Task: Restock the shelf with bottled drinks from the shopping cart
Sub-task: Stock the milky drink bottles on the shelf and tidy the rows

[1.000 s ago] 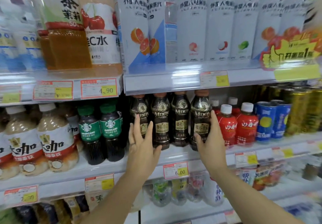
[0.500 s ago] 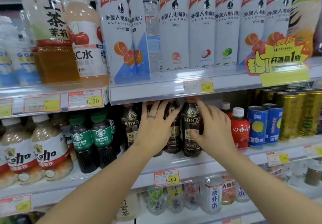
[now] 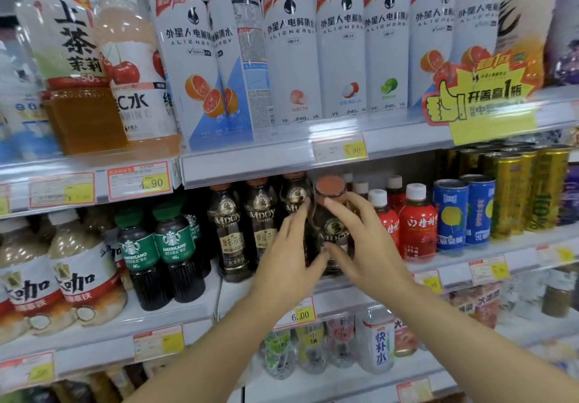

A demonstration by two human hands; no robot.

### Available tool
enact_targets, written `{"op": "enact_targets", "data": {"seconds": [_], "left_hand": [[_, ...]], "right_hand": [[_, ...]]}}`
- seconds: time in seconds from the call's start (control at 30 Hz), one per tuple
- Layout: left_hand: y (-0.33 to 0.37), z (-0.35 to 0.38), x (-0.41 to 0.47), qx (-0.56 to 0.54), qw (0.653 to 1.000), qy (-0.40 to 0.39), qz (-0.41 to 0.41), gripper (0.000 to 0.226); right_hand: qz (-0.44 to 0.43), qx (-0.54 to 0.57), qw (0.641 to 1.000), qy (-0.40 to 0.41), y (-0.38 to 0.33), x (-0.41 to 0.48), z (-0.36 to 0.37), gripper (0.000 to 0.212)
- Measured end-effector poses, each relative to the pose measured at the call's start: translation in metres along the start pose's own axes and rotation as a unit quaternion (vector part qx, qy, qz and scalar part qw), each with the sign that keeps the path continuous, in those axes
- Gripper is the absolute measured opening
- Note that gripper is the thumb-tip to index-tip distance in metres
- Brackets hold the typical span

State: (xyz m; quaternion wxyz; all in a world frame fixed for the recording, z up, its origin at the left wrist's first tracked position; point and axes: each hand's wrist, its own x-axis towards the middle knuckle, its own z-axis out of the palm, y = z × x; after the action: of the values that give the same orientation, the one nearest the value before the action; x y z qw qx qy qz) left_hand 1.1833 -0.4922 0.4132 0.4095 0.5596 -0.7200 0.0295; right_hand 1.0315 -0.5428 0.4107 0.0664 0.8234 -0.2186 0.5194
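MDOY coffee bottle (image 3: 334, 229), likely heavy and slick: your right hand (image 3: 368, 247) curls round its 3 o'clock side; left hand (image 3: 288, 260), fingers straight, braces 9 o'clock.

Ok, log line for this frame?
stage: placing | item: MDOY coffee bottle, tilted, on middle shelf | right hand: grips it | left hand: touches its left side

MDOY COFFEE on dark bottles (image 3: 230, 233). AMERICANO on green-label bottles (image 3: 174, 246). ALIENERGY on white bottles (image 3: 289, 45). Shelf-edge prices: upper tag (image 3: 352, 151) 5.80, left tag (image 3: 152, 183) 4.90, lower tag (image 3: 299, 315) 6.00.
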Motion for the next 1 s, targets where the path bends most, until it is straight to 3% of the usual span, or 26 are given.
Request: {"op": "enact_targets", "data": {"seconds": [0.1, 0.23, 0.33, 0.43, 0.5, 0.6, 0.83, 1.0], "left_hand": [[-0.003, 0.006, -0.009, -0.168, 0.985, -0.02, -0.032, 0.076], [-0.007, -0.002, -0.025, -0.198, 0.977, 0.075, -0.037, 0.067], [-0.009, -0.012, -0.038, -0.206, 0.97, 0.121, -0.052, 0.062], [-0.01, -0.026, -0.049, -0.187, 0.966, 0.165, -0.067, 0.064], [-0.009, -0.035, -0.054, -0.174, 0.966, 0.175, -0.076, 0.064], [-0.008, -0.043, -0.056, -0.17, 0.967, 0.17, -0.081, 0.063], [-0.015, -0.049, -0.053, -0.179, 0.966, 0.152, -0.108, 0.065], [-0.019, -0.042, -0.055, -0.185, 0.968, 0.125, -0.115, 0.065]], "right_hand": [[-0.034, 0.033, 0.999, 0.001, -0.011, -0.01, 0.005, 0.083], [-0.044, 0.118, 0.991, -0.049, -0.02, -0.005, 0.005, 0.076], [0.103, 0.261, 0.957, -0.074, -0.013, -0.002, 0.001, 0.076], [0.27, 0.352, 0.89, -0.104, 0.003, 0.006, 0.012, 0.09], [0.299, 0.409, 0.853, -0.127, 0.009, 0.016, 0.023, 0.09], [0.296, 0.444, 0.833, -0.146, 0.016, 0.03, 0.041, 0.064], [0.291, 0.456, 0.827, -0.157, 0.036, 0.036, 0.067, 0.052], [0.292, 0.437, 0.836, -0.155, 0.04, 0.036, 0.07, 0.08]]}}
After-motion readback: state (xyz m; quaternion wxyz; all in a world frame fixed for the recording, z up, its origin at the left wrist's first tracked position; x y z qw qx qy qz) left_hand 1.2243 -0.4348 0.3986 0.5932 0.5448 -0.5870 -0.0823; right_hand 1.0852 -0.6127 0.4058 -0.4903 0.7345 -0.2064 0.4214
